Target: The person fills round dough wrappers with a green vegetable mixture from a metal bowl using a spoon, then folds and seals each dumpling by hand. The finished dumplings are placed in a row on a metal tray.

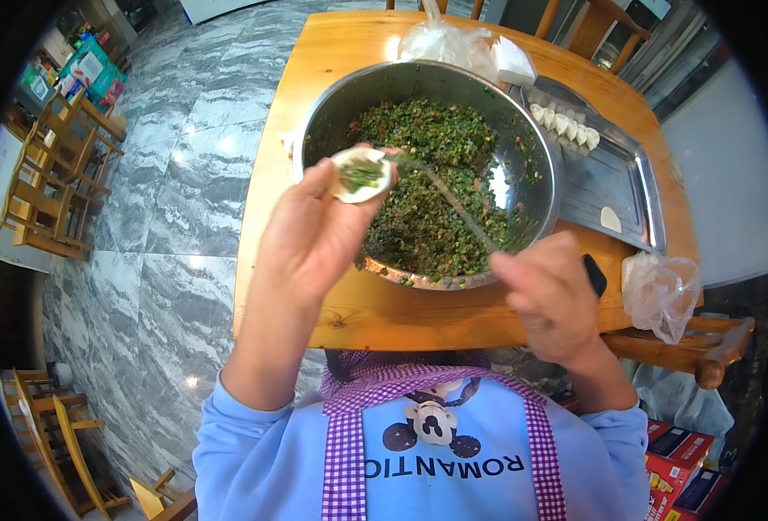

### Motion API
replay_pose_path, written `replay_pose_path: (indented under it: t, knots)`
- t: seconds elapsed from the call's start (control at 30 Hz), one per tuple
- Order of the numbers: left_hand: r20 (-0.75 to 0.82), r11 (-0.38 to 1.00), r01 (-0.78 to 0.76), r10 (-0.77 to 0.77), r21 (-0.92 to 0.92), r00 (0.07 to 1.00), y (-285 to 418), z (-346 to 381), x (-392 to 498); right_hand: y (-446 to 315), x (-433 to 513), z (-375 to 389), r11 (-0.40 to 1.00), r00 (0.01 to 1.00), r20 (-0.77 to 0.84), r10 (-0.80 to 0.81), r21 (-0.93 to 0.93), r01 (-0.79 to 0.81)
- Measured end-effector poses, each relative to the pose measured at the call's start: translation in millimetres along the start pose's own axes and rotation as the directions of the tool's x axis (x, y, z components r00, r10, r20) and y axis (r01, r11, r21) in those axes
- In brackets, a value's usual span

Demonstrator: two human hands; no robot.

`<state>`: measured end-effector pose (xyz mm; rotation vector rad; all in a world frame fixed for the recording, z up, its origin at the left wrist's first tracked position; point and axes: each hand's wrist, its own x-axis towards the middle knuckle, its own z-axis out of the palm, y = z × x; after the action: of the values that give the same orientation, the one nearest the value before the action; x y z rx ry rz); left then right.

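Note:
In my left hand [312,241] lies a round dumpling wrapper [345,190] with a small heap of green filling [363,172] on it. My right hand [547,293] grips the handle of a thin metal spoon [459,205]; its far end is close to the wrapper and partly hidden. Below both hands stands a large stainless steel bowl [550,215], holding chopped green and reddish filling [436,143]. To the right, a metal tray [592,189] carries a row of folded dumplings [565,126] and one flat pale wrapper [611,220].
The wooden table [351,319] bears a plastic bag [446,42] and a white packet [513,62] behind the bowl. A clear plastic bag [661,296] hangs over the right edge, near a dark object [594,276]. Wooden chairs [58,176] stand at left on the tiled floor [182,195].

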<state>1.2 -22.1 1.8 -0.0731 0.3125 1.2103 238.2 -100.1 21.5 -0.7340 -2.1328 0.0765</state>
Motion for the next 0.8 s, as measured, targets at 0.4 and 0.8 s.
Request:
replay_pose_path:
  t: [0.4, 0.8]
  knots:
    - [0.008, 0.966, -0.216, 0.217, 0.139, 0.976, 36.3, -26.8, -71.0, 31.9, 22.8, 29.5, 0.916, 0.93, 0.312, 0.193, 0.283, -0.285]
    - [-0.055, 0.973, -0.076, 0.09, 0.22, 0.994, 11.9, -32.5, -78.5, 30.4, 22.3, 24.2, 0.81, 0.861, 0.434, 0.266, 0.384, -0.444]
